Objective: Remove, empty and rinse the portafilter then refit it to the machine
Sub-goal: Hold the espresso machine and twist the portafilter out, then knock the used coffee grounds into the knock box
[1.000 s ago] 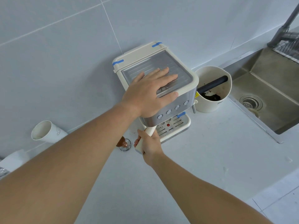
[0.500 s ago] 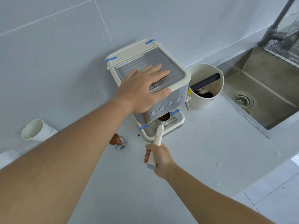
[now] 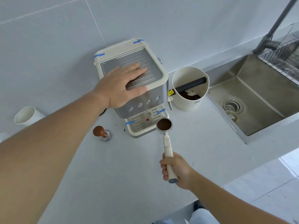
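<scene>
Portafilter point(image 3: 164, 124) above white counter point(image 3: 113, 167), sink point(image 3: 258, 101) right

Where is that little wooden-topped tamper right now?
In the head view the tamper stands upright on the counter, left of the coffee machine and its drip tray.

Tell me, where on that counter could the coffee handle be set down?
Bare white counter lies between the cream espresso machine and steel sink, and in front, near the right hand. It is crowded between the wooden-knobbed tamper, the machine and the cream knock bin.
</scene>
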Demonstrator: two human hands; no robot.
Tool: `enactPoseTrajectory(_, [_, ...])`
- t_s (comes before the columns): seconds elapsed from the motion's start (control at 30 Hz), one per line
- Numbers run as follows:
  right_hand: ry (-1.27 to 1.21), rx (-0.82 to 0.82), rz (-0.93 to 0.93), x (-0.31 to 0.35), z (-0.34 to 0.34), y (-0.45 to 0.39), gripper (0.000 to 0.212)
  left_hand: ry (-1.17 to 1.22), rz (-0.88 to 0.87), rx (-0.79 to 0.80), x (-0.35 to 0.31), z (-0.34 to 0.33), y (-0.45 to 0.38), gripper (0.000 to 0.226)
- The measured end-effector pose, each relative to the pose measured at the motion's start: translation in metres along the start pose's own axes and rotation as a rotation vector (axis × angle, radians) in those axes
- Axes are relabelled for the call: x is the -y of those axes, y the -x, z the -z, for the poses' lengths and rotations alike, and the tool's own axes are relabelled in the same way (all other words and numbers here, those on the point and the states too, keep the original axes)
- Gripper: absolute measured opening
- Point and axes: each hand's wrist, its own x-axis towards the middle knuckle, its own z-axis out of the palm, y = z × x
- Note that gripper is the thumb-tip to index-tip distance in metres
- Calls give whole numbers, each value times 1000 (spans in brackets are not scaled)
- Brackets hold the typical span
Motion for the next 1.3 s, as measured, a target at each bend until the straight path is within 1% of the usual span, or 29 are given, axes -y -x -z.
enactPoseTrajectory(0.23, [70,62,-2,31,61,32,16,-55,120,60,-10,2,-1,80])
enactPoseTrajectory(0.4, [84,122,21,58,91,47,15,-74,211,46,-22,-1,-2,66])
enactPoseTrajectory(0.5, [108,151,45,79,104,54,15,-77,269,38,-28,-2,-4,65])
enactPoseTrajectory(0.57, [129,166,62,96,111,58,23,-66,311,13,-34,-4,-5,68])
enactPoseTrajectory(0.63, [139,168,80,114,117,59,31,-43,357,-49,-41,-6,-12,69])
enactPoseTrajectory(0.7, [135,171,107,130,122,59,38,-41,411,-96,-47,-6,-21,66])
enactPoseTrajectory(0.8, [156,179,166,154,127,56,50,-13,466,-125,-57,-8,-35,64])
enactPoseTrajectory(0.87, [173,183,195,169,128,50,53,23,487,-193,-63,-10,-37,58])
enactPoseTrajectory(0.97, [161,172,227,189,128,38,52,88,521,-284,-65,-13,-34,54])
enactPoseTrajectory(1.17, [110,127,283,214,124,19,53,90,546,-307,-63,-11,-37,53])
enactPoseTrajectory(1.2, [105,124,288,217,123,16,51,93,549,-314,-63,-11,-37,53])
enactPoseTrajectory(1.3, [119,84,300,222,124,7,34,113,556,-322,-63,-11,-36,52])
